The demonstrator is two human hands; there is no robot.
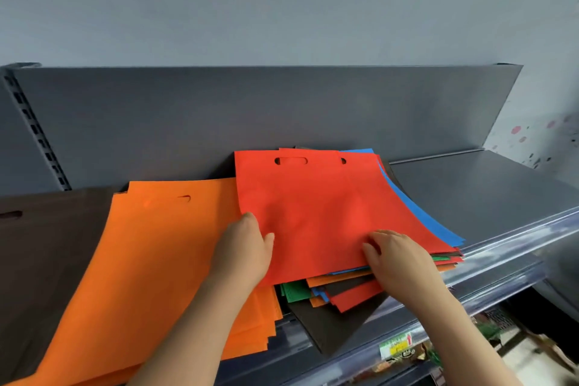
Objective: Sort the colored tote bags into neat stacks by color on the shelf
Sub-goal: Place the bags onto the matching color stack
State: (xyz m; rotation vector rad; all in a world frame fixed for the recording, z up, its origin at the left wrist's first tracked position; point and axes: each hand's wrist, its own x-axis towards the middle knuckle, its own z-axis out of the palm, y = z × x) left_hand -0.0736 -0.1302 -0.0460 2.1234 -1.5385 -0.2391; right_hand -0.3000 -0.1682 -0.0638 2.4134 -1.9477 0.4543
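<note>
While both hands work at the top of the mixed pile, the red bag point(319, 207) serves as the marker for everything else on the shelf point(488, 194). Farthest to the left of the red bag lies a brown stack point(40, 247), flat, with a slot handle showing. Between that and the red bag sits the orange stack point(150, 260), its near corners fanned unevenly and its right edge running under the red bag. The left hand point(244, 251) grips the red bag's left edge, thumb laid on top. The red bag itself lies uppermost on the mixed pile point(344, 291), handle cut-out toward the grey back panel point(250, 113). Beneath the red bag, green, orange, blue, brown and red corners stick out toward the viewer. The right hand point(398, 257) holds the red bag's near right part, fingers curled onto its face; its thumb is hidden. A blue bag point(419, 213) peeks out just to the right of the red bag.
</note>
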